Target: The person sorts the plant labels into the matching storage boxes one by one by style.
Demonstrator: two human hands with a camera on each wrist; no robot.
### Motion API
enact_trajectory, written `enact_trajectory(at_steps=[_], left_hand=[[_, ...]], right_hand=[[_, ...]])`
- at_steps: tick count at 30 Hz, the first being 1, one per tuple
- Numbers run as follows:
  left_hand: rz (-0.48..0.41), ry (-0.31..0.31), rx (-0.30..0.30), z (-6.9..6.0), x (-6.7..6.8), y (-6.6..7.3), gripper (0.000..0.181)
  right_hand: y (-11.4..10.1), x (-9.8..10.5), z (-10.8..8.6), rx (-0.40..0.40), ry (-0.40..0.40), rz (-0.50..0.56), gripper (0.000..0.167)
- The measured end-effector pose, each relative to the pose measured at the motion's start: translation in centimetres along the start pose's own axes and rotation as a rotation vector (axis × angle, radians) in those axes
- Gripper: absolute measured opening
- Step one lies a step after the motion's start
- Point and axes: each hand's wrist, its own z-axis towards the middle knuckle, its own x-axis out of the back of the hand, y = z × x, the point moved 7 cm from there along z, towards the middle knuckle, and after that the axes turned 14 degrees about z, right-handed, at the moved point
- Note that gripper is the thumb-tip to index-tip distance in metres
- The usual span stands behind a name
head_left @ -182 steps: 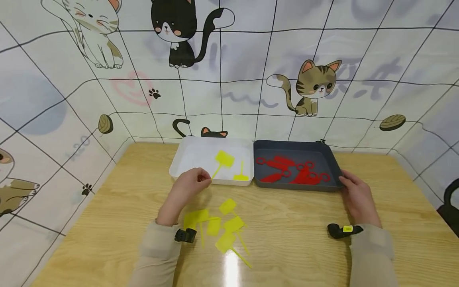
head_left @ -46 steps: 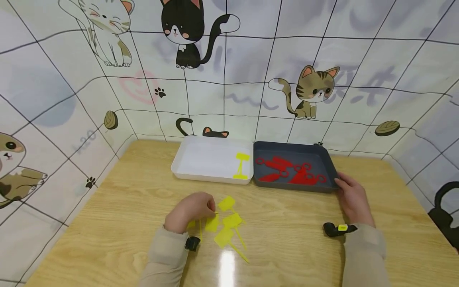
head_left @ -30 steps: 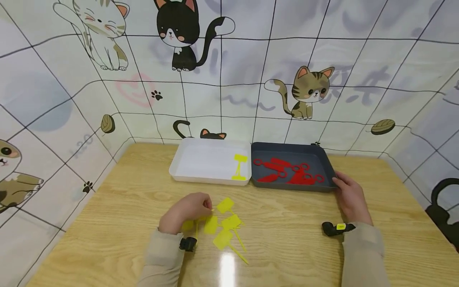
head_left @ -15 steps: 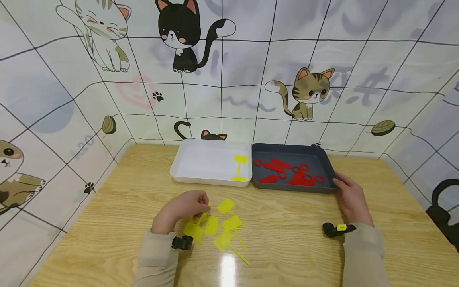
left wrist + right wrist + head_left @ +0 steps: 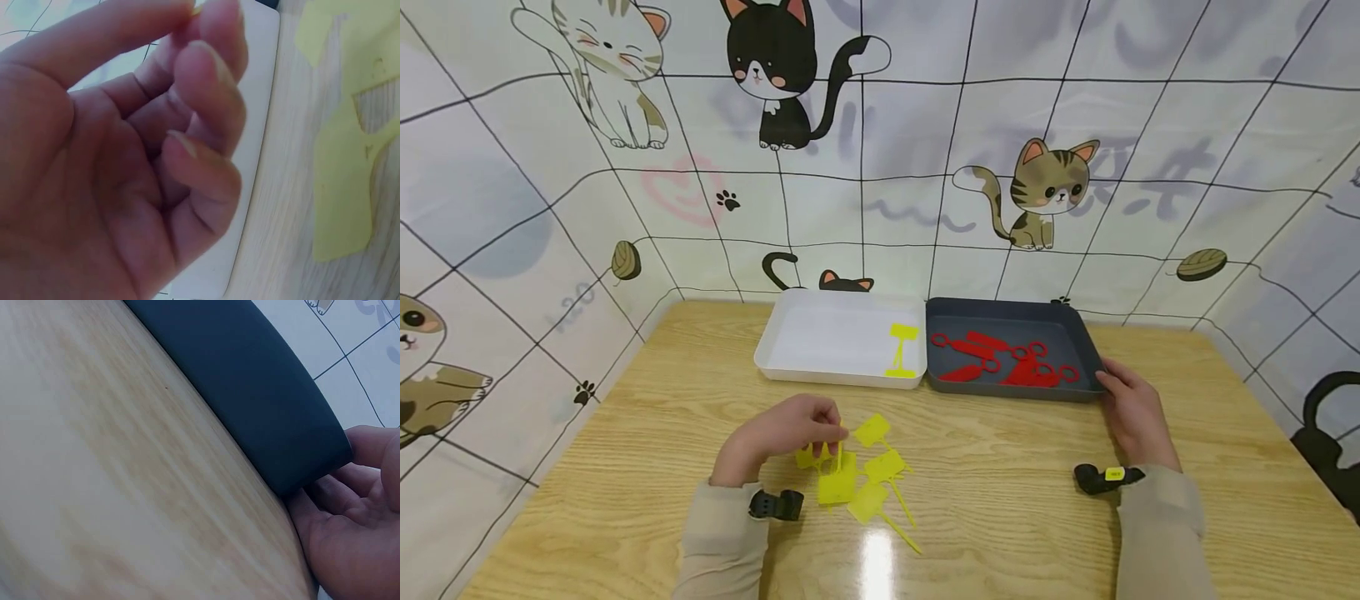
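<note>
My left hand pinches the thin stem of a yellow plant label between thumb and fingertips. Its flat head hangs below the hand, over several other yellow plant labels lying loose on the table. In the left wrist view the other fingers are curled in, and only a sliver of yellow shows at the fingertips. At the dark grey tray, my right hand holds the near right corner, thumb at the rim and fingers along the outside. Two more yellow labels lie in the white tray.
Inside the dark grey tray are several red tags with ring ends. Both trays stand side by side at the back of the wooden table, against a cat-print cloth backdrop. A black object shows at the far right.
From the white tray my left hand has come back to the pile, leaving a label at that tray's right side. Since then it has lifted another by the stem. The right hand stays put.
</note>
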Motion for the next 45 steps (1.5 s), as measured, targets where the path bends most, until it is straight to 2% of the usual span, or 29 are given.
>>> enact_trajectory(at_steps=[9, 13, 21, 27, 35, 45], left_hand=[[-0.099, 0.049, -0.022, 0.2, 0.7, -0.1, 0.021], [-0.133, 0.091, -0.018, 0.3, 1.0, -0.1, 0.021], [-0.219, 0.221, 0.005, 0.3, 1.8, -0.2, 0.018], [-0.25, 0.329, 0.005, 0.3, 2.6, -0.4, 0.016], [-0.255, 0.412, 0.029, 0.5, 3.0, -0.8, 0.023], [-0.397, 0.556, 0.045, 1.3, 3.3, -0.9, 0.026]], right_hand=[[-0.1, -0.2, 0.0, 0.024, -0.022, 0.024, 0.061], [0.0, -0.2, -0.1, 0.015, -0.019, 0.013, 0.061], [0.0, -0.1, -0.1, 0.007, -0.013, 0.005, 0.061], [0.0, 0.0, -0.1, -0.005, 0.0, 0.014, 0.062], [-0.2, 0.0, -0.1, 0.0, 0.008, -0.003, 0.062], [0.0, -0.3, 0.0, 0.021, -0.01, 0.076, 0.06]])
